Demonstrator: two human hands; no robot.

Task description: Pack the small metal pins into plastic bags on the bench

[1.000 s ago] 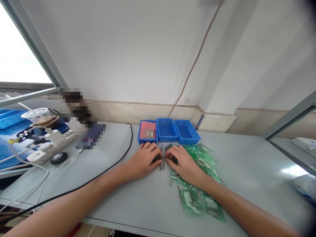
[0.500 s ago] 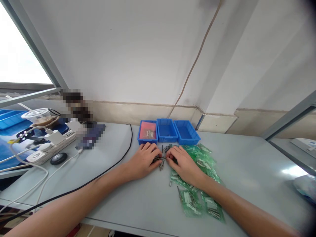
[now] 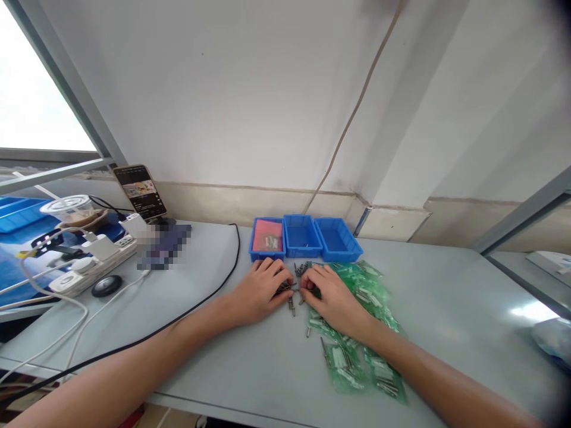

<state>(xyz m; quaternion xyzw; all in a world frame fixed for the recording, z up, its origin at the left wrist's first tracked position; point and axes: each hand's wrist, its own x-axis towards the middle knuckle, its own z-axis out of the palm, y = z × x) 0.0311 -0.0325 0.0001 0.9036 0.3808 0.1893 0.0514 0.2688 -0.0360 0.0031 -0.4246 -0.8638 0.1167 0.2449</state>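
Observation:
My left hand (image 3: 261, 291) rests on the grey table, its fingers curled round a bunch of small metal pins (image 3: 283, 288). Facing it, my right hand (image 3: 330, 294) has thumb and forefinger closed on a thin metal pin (image 3: 298, 290) between the two hands; its fingertips are small and partly hidden. A few loose pins (image 3: 292, 305) lie just below the left fingertips. Beyond the hands is a small heap of dark metal pieces (image 3: 301, 268). Green plastic bags (image 3: 372, 297) holding bundles of pins spread under and beside my right forearm.
Three blue bins stand against the wall: the left bin (image 3: 266, 255) holds a pink packet (image 3: 267, 233), then the middle bin (image 3: 303, 254) and right bin (image 3: 342, 257). On the left are a phone (image 3: 140, 191), a power strip (image 3: 66, 284) and a black cable (image 3: 196, 308).
Loose pins between the hands have shifted and turned slightly. My right fingertips have moved a little downward; my left hand stays almost in place.

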